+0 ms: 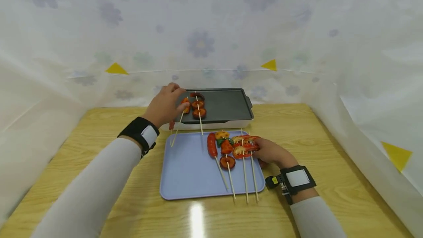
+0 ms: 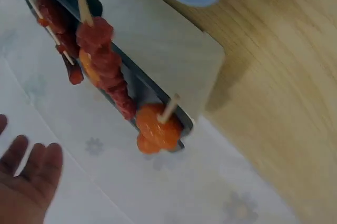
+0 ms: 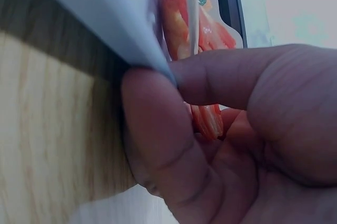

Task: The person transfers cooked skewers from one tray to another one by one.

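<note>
My left hand (image 1: 165, 105) is over the left end of a dark griddle (image 1: 228, 104), its fingers loosely spread with nothing held. In the left wrist view those fingers (image 2: 48, 169) stand apart from a red meat skewer (image 2: 102, 61) and an orange skewer (image 2: 158, 126) on the griddle. My right hand (image 1: 272, 152) grips the right edge of a lavender tray (image 1: 185, 172). Up close, the tray rim (image 3: 142, 40) is pinched between thumb and finger. Shrimp skewers (image 1: 242, 151) lie right beside that hand, some tails overlapped by it in the head view.
On the tray also lie a sausage skewer (image 1: 212, 145) and a mixed skewer (image 1: 226, 148), their sticks reaching toward the front. A skewer of browned round slices (image 1: 198, 107) rests on the griddle, its stick jutting over the tray. Flowered white sheeting (image 1: 201, 43) surrounds the wooden table (image 1: 132, 194).
</note>
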`<state>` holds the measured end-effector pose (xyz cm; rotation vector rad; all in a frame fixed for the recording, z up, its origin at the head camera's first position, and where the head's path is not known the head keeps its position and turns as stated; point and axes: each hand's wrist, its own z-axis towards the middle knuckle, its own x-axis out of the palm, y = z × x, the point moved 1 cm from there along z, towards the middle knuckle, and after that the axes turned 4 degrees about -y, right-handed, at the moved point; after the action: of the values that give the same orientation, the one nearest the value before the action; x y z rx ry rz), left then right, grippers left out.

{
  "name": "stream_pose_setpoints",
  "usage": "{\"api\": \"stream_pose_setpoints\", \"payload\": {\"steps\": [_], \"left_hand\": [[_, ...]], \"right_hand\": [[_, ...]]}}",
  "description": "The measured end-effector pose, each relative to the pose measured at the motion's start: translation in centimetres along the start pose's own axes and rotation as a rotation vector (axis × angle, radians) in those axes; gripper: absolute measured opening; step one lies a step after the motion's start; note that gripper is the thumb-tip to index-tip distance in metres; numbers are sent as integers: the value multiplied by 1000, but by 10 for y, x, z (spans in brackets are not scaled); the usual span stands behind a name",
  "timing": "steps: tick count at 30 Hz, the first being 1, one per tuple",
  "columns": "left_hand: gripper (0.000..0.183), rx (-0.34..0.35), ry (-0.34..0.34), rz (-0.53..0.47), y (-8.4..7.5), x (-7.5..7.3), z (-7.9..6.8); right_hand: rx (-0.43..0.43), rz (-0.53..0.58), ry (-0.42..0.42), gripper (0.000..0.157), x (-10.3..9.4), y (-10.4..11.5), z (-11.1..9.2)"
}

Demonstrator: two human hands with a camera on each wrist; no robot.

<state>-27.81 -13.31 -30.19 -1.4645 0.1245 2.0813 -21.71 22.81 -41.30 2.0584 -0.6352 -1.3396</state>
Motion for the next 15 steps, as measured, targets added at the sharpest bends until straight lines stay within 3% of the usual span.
{"api": "stream_pose_setpoints", "payload": {"steps": [4,7,11,15], "left_hand": [[61,-264,152,-193,2,8,6],[65,-432,144,-360,-5,17,8],[71,-493,128,-483,-23,30,9],[80,-528,220,-475,-37,40,8]], "right_hand": [[-7,-9,-3,44,1,0,1],[-7,-6,0,45,1,0,1],[1,-9,-1,44,1,1,-1],[2,4,-2,44,1,3,-2]]}}
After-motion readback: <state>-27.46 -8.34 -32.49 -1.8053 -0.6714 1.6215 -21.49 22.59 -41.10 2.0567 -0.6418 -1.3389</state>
